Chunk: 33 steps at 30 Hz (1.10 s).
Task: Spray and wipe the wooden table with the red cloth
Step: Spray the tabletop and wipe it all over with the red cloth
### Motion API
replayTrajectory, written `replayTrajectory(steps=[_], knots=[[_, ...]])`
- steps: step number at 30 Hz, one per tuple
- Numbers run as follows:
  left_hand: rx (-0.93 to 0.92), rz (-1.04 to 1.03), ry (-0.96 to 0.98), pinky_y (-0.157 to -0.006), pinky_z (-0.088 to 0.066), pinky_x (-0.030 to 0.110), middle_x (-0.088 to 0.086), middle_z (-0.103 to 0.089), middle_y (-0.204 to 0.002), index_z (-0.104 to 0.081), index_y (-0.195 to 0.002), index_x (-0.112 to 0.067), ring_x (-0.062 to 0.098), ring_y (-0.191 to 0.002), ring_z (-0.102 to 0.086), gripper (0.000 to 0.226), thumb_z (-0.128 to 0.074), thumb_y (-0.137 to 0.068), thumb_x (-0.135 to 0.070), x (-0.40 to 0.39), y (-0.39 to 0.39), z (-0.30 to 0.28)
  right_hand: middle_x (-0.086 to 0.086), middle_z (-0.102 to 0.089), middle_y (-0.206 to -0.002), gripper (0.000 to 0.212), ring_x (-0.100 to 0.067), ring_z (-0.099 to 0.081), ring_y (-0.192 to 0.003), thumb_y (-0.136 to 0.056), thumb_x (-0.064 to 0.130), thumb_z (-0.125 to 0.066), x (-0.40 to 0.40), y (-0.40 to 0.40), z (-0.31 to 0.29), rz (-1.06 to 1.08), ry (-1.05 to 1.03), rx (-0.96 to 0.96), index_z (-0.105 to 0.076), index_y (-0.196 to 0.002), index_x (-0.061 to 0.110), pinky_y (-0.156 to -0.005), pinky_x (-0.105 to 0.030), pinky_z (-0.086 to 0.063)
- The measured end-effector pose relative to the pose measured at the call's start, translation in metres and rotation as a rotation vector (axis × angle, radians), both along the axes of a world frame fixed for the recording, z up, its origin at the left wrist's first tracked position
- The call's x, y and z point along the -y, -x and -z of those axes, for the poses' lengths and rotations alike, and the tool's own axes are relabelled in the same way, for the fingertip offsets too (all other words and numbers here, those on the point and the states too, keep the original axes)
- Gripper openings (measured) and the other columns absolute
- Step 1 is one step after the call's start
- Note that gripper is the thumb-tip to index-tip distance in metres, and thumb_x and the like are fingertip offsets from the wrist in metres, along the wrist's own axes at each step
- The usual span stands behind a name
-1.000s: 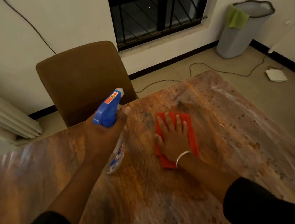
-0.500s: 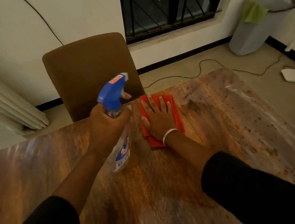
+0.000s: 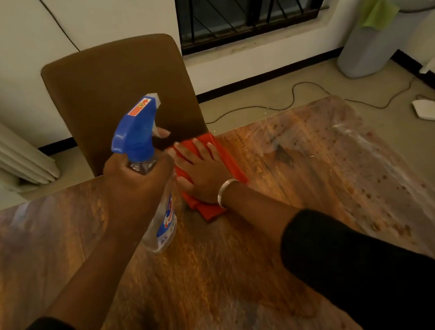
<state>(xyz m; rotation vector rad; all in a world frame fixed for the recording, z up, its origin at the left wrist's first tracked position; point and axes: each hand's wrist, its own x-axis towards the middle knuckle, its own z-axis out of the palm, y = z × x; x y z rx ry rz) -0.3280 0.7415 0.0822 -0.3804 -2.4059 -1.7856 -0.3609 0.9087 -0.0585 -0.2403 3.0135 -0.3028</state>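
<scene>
A person leans over a wooden bench [image 3: 223,272] with both hands at work near its far edge. The right hand [image 3: 204,174] lies flat on the red cloth [image 3: 230,160], its fingers [image 3: 183,152] straight and spread, pressing the folded fabric against the wood just at the edge nearest a brown chair [image 3: 121,89]; the open palm appears chosen to spread pressure across the cloth for wiping rather than to lift it. A pale bangle [image 3: 224,191] circles that wrist. The left hand [image 3: 138,190] curls its fingers round the neck of a spray bottle [image 3: 163,225], one fingertip resting on the trigger below the blue spray head [image 3: 134,136], which is aimed toward the far edge of the bench; held just beside the cloth and off the surface, the bottle looks ready for another burst while the wiping goes on. The clear bottle carries a blue, white and red label, its lettering too blurred to read, and an orange sticker on the spray head shows only an unreadable mark. Streaks and spots show on the bench's right side, suggesting that stretch is not yet wiped. A grey bin [image 3: 386,37] stands by the wall, a cable [image 3: 297,93] trailing across the floor.
</scene>
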Motion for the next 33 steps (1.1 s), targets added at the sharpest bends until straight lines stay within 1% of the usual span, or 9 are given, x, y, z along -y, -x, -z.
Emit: replayTrajectory(steps=[3,7,11,15,18,21,25,29,33], knots=[[0.002,0.032,0.008,-0.072,-0.056,0.057,0.026,-0.065,-0.079,-0.057,-0.106,0.003,0.041,-0.073,-0.066,0.023,-0.065,-0.091,-0.013,-0.002,0.002,0.0,0.001,-0.012,-0.176,0.069,-0.038,-0.004,-0.162,-0.106,0.055,-0.039,-0.001,0.021,-0.001,0.055,0.019,0.009,-0.016,-0.168,0.034,-0.129,-0.061,-0.002],[0.022,0.074,-0.004,-0.077,-0.057,0.054,0.026,-0.065,-0.084,-0.058,-0.111,0.003,0.039,-0.077,-0.067,0.029,-0.065,-0.091,-0.016,-0.005,0.012,-0.005,0.002,-0.004,-0.177,0.067,-0.036,0.0,-0.162,-0.108,0.053,-0.034,-0.014,-0.027,-0.001,0.019,0.01,-0.022,-0.012,-0.168,0.033,-0.129,-0.06,-0.003],[-0.001,0.118,-0.006,-0.072,-0.057,0.02,0.011,-0.068,-0.085,-0.06,-0.114,-0.007,0.02,-0.076,-0.069,0.027,-0.066,-0.09,-0.019,-0.011,0.01,-0.005,0.009,0.003,-0.177,0.065,-0.027,0.005,-0.163,-0.109,0.053,-0.028,-0.073,-0.097,0.001,-0.014,-0.008,-0.035,-0.006,-0.168,0.039,-0.13,-0.051,0.002],[-0.028,0.124,-0.01,-0.065,-0.051,0.007,-0.007,-0.066,-0.082,-0.058,-0.103,-0.022,0.003,-0.07,-0.066,0.019,-0.068,-0.088,-0.019,-0.011,0.006,0.001,0.007,0.003,-0.177,0.065,-0.028,0.003,-0.163,-0.109,0.052,-0.025,-0.117,-0.069,-0.006,0.132,-0.052,0.012,-0.003,-0.169,0.036,-0.131,-0.057,-0.006],[-0.036,0.135,-0.018,-0.066,-0.051,0.006,-0.011,-0.065,-0.083,-0.057,-0.103,-0.025,0.001,-0.071,-0.066,0.019,-0.068,-0.088,-0.021,-0.01,0.004,0.002,0.001,0.0,-0.177,0.068,-0.036,0.001,-0.162,-0.11,0.053,-0.027,-0.119,-0.01,-0.014,0.311,-0.039,0.062,-0.001,-0.169,0.032,-0.129,-0.061,-0.005],[-0.021,0.179,-0.009,-0.066,-0.052,0.008,-0.009,-0.066,-0.084,-0.058,-0.103,-0.026,0.004,-0.073,-0.067,0.018,-0.068,-0.088,-0.023,-0.008,0.001,0.001,-0.001,-0.001,-0.177,0.067,-0.039,0.003,-0.162,-0.11,0.053,-0.027,-0.112,0.004,-0.015,0.375,-0.01,0.084,-0.002,-0.169,0.032,-0.129,-0.062,-0.001],[0.048,0.217,-0.008,-0.063,-0.051,0.008,-0.01,-0.065,-0.081,-0.057,-0.098,-0.038,0.0,-0.072,-0.067,0.024,-0.068,-0.086,-0.021,-0.012,0.0,-0.013,0.003,0.008,-0.177,0.067,-0.034,0.008,-0.162,-0.11,0.053,-0.025,-0.1,-0.061,-0.012,0.327,-0.001,0.049,0.001,-0.169,0.034,-0.129,-0.061,-0.003],[0.127,0.303,0.034,-0.064,-0.056,0.029,-0.009,-0.068,-0.076,-0.06,-0.099,-0.031,0.008,-0.07,-0.068,0.021,-0.069,-0.086,-0.018,-0.033,-0.015,-0.017,0.011,0.01,-0.176,0.064,-0.028,0.012,-0.162,-0.11,0.056,-0.022,-0.1,-0.157,-0.006,0.302,0.014,0.038,0.0,-0.168,0.041,-0.13,-0.057,0.001],[0.137,0.322,0.024,-0.045,-0.045,0.006,-0.024,-0.065,-0.058,-0.051,-0.08,-0.036,-0.007,-0.053,-0.063,0.027,-0.067,-0.089,-0.016,-0.053,-0.032,-0.019,0.015,0.012,-0.175,0.064,-0.029,0.01,-0.163,-0.109,0.06,-0.019,-0.113,-0.205,-0.001,0.262,-0.023,0.027,0.003,-0.166,0.045,-0.129,-0.056,0.002]])
